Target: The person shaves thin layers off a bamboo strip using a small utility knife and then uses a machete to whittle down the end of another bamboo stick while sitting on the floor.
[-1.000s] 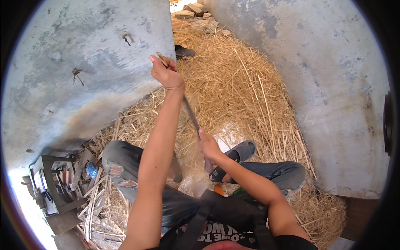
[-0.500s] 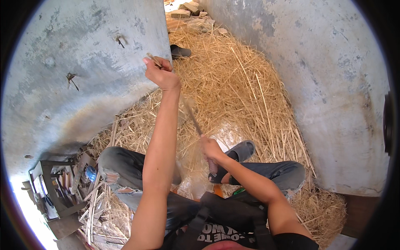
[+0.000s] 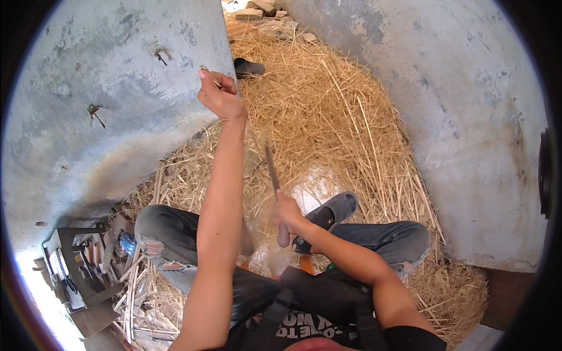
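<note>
Raised ahead and to the left, my left hand [image 3: 221, 96] is closed around a thin, pale brown strip [image 3: 206, 72] that looks like bamboo. Its short end pokes out past the fingertips; a faint blurred length seems to run down from the hand toward the blade. Lower and nearer my body, my right hand [image 3: 288, 212] grips a knife [image 3: 271, 165] by its handle. The narrow dark blade points up and away, and the rounded handle end shows below the fist. Blade and left hand are apart; whether the blade touches the strip I cannot tell.
Straw-like shavings [image 3: 316, 117] cover the ground between two curved grey walls [image 3: 117, 64] [image 3: 468, 117]. A loose dark slipper [image 3: 249, 68] lies beside the left wall. My bent legs and a sandalled foot [image 3: 336, 210] surround the work. A rack of tools [image 3: 88, 263] stands at lower left.
The right hand and knife have shifted slightly left, and the blade now shows more sharply. Both hands keep their grip; the whole view has moved a little.
</note>
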### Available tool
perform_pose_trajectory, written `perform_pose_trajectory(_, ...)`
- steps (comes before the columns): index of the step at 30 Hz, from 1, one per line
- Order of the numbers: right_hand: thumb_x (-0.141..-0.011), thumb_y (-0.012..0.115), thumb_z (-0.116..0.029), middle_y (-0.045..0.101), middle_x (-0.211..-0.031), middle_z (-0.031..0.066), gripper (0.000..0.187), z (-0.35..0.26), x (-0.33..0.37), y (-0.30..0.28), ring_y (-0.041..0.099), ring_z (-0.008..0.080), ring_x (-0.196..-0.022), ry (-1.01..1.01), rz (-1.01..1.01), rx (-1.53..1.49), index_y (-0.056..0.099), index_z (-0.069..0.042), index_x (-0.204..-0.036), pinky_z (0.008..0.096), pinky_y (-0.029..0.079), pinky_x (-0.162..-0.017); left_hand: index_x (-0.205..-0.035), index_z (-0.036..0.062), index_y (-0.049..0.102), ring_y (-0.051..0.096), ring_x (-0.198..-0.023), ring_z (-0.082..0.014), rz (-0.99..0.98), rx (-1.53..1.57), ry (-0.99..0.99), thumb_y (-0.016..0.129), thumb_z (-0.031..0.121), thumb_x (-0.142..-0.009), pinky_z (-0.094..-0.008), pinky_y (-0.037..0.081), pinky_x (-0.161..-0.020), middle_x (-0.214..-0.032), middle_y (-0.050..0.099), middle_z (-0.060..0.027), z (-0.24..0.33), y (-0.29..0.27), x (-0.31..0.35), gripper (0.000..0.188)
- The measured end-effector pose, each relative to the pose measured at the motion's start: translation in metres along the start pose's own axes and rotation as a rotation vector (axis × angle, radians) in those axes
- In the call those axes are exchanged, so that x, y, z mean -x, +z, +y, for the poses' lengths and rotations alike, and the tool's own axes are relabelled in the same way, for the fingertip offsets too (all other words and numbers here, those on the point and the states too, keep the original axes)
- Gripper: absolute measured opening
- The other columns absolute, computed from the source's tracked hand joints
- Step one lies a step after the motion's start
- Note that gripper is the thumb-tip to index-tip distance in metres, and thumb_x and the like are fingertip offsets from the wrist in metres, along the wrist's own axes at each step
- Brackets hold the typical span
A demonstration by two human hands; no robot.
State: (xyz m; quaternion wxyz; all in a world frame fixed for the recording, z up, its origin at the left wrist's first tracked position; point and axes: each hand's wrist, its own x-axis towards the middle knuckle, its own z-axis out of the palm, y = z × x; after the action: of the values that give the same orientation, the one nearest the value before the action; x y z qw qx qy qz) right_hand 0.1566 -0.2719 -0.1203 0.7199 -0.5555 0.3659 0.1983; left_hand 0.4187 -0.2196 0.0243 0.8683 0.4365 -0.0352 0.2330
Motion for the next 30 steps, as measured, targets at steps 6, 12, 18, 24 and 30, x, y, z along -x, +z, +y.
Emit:
perform_pose_trajectory(6,-0.107,0.041,-0.052,0.044,-0.060,0.0007,0.050,0.002,0.006,-0.029,0.041,0.0113,-0.044,-0.123,0.032,-0.036,0.054,-0.005,-0.096,0.0298,0.038,-0.041,-0.072,0.0073,0.050,0.019,-0.048,-0.0056,-0.487,-0.080,-0.133,0.035,0.061,-0.106,-0.0278,0.016,-0.047,-0.056,0.022,0.0083,0.025,-0.041,-0.012,0.066)
perform_pose_trajectory(12,-0.109,0.039,-0.045,0.043,-0.059,-0.0008,0.045,-0.071,0.049,-0.011,0.040,0.0075,-0.044,-0.425,-0.089,-0.029,0.055,-0.005,-0.097,0.0257,0.036,-0.041,-0.075,0.0086,0.045,0.023,-0.050,-0.0075,-0.568,-0.190,-0.152,0.025,0.064,-0.106,-0.0278,0.018,-0.048,-0.058,0.028,0.0060,0.033,-0.048,-0.021,0.066)
perform_pose_trajectory(18,-0.108,0.042,-0.047,0.044,-0.057,-0.0009,0.049,-0.086,0.052,-0.009,0.040,0.0082,-0.040,-0.419,-0.139,0.319,0.059,-0.002,-0.098,0.0276,0.032,-0.038,-0.077,0.0074,0.051,0.027,-0.050,-0.0075,-0.586,-0.354,-0.270,0.022,0.059,-0.108,-0.0261,0.023,-0.048,-0.056,0.034,0.0053,0.023,-0.051,0.007,0.067)
perform_pose_trajectory(24,-0.106,0.044,-0.047,0.048,-0.057,0.0033,0.052,-0.043,0.047,-0.018,0.049,0.0136,-0.045,-0.392,-0.108,0.435,0.064,-0.001,-0.092,0.0334,0.041,-0.048,-0.080,0.0071,0.052,0.024,-0.048,-0.0063,-0.456,-0.069,-0.195,0.034,0.056,-0.108,-0.0255,0.019,-0.047,-0.056,0.030,0.0060,0.046,-0.046,0.008,0.059)
perform_pose_trajectory(30,-0.106,0.045,-0.049,0.048,-0.058,0.0011,0.051,-0.060,0.031,-0.014,0.047,0.0114,-0.046,-0.512,-0.078,0.415,0.064,-0.003,-0.096,0.0301,0.037,-0.045,-0.079,0.0077,0.044,0.028,-0.050,-0.0061,-0.454,-0.026,0.101,0.039,0.052,-0.108,-0.0257,0.022,-0.046,-0.060,0.035,0.0031,0.053,-0.029,0.005,0.053)
